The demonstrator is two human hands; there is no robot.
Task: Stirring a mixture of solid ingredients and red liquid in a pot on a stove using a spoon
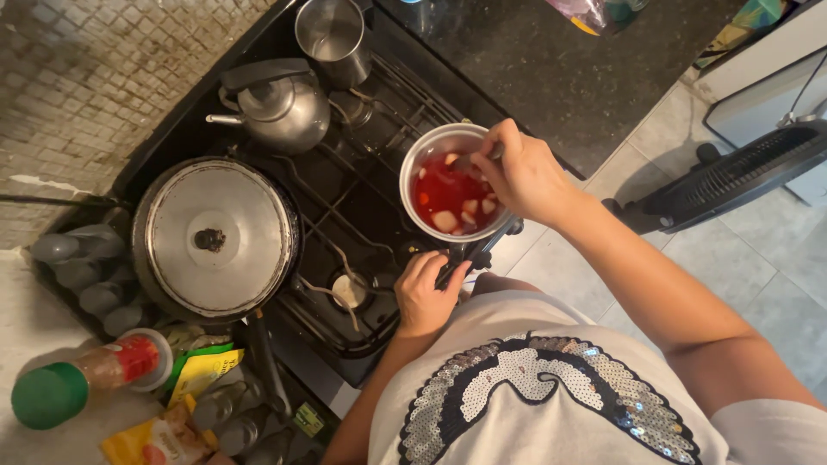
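While the left hand (424, 293) grips the dark handle (469, 257), fingers clamped round it, a small white saucepan of red liquid with pale chunks (450, 182) sits on the black gas hob (345, 189). Right hand (524, 175), over the saucepan's rim, pinches a metal utensil (476, 158). Beside the saucepan: large lidded aluminium pot (214, 234).

A metal kettle (280, 108) stands on the black stove (345, 185) at its far left burner, with a tall steel pot (332, 34) just behind it at the far edge. A wide lidded pan (215, 237) covers the near left burner, its dark handle (265, 362) pointing off the stove's near edge. On the pale surface (30, 340) by the stove's near left corner lie a green-capped bottle (82, 379) and yellow packets (177, 413), while a black fan (741, 172) lies on the tiled floor (758, 275).
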